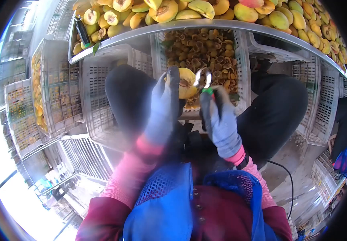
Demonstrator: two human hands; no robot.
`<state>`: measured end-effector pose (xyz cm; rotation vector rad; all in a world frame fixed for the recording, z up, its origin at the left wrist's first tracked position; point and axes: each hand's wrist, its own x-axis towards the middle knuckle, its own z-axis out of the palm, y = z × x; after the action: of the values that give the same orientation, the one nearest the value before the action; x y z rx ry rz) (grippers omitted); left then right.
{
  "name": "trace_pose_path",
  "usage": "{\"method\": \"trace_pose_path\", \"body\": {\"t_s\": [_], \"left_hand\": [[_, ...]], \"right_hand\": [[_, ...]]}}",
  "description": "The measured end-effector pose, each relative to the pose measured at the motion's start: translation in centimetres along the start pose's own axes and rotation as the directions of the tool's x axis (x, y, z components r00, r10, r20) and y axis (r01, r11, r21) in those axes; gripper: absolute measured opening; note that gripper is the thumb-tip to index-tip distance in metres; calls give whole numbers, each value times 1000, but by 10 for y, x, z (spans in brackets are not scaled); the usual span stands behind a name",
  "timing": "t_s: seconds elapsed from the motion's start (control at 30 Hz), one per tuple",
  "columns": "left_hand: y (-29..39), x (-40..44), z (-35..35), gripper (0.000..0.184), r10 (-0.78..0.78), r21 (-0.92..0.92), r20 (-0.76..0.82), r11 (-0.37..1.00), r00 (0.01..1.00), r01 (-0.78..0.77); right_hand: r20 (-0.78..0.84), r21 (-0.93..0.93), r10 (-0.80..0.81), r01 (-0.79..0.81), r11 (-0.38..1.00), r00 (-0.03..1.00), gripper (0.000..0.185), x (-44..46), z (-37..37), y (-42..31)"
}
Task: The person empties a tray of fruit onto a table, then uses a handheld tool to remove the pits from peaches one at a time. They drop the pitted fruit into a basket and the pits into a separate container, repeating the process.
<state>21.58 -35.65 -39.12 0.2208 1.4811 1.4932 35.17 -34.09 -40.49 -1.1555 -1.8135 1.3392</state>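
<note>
My left hand [163, 106], in a grey-blue glove with dark fingertips, holds a yellow peach half [188, 83] with its cut face toward the right. In my gloved right hand [223, 124] is a pitting tool with a bright metal loop [202, 76] and a green and red handle; its fingers are wrapped round the handle and a little blurred. The loop is close to the right edge of the peach half; whether they touch I cannot tell. Beneath both hands stands a plastic crate [243, 74] of brown, cup-shaped scraps [205, 50].
A metal-edged tray [161, 26] heaped with peach halves [221, 8] spans the front. A black-handled tool [82, 32] lies at its left end. Crates [101, 84] stand beside my knees, with fruit-filled ones [61, 80] farther left. A black cable [290, 176] curves at right.
</note>
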Motion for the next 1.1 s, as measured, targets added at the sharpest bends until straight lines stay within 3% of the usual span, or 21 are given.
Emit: {"method": "trace_pose_path", "body": {"t_s": [0.07,0.17,0.23,0.27,0.33,0.43,0.53,0.63,0.77,0.83,0.9,0.97,1.03,1.1], "left_hand": [[-6,-6,4,38,60,21,-46,998,997,-59],[-11,-13,10,35,174,80,-106,983,979,-166],[-12,-18,10,34,272,158,-132,955,953,-251],[-8,-20,7,33,189,257,-94,953,977,-160],[-7,-24,11,31,235,224,-61,950,970,-216],[-15,-22,4,29,334,247,16,912,943,-327],[-19,-25,4,27,360,241,38,902,932,-358],[-19,-24,4,26,354,241,58,902,933,-357],[-12,-29,6,24,348,266,59,898,936,-351],[-16,-26,3,23,545,431,157,712,823,-554],[-18,-20,0,25,489,444,155,741,858,-503],[-15,-11,-6,29,155,291,67,942,986,-168],[-4,-9,-11,31,-50,179,139,983,989,25],[17,-10,-10,33,-366,76,185,930,912,358]], "right_hand": [[-66,-251,-168,147,957,984,22,-12,7,-8],[-108,-322,-226,181,929,968,19,-17,13,-5],[-158,-260,-191,146,955,969,20,-19,16,-9],[-152,-211,-164,130,969,975,20,-18,16,-10],[-132,-117,-109,94,989,985,21,-15,14,-13],[-84,-122,-91,81,989,992,24,-18,15,-6],[-103,-273,-283,246,930,954,26,-24,18,-4],[46,-56,-83,86,995,995,28,-21,9,-7],[60,-188,-306,312,931,950,31,-28,13,18],[56,-209,-326,330,920,944,34,-30,16,21],[55,-159,-359,364,918,932,37,-29,15,17],[90,-94,-359,367,926,929,40,-31,11,20],[145,-50,-325,335,941,935,43,-33,10,33],[169,-12,-278,284,959,946,44,-33,12,36]]}}
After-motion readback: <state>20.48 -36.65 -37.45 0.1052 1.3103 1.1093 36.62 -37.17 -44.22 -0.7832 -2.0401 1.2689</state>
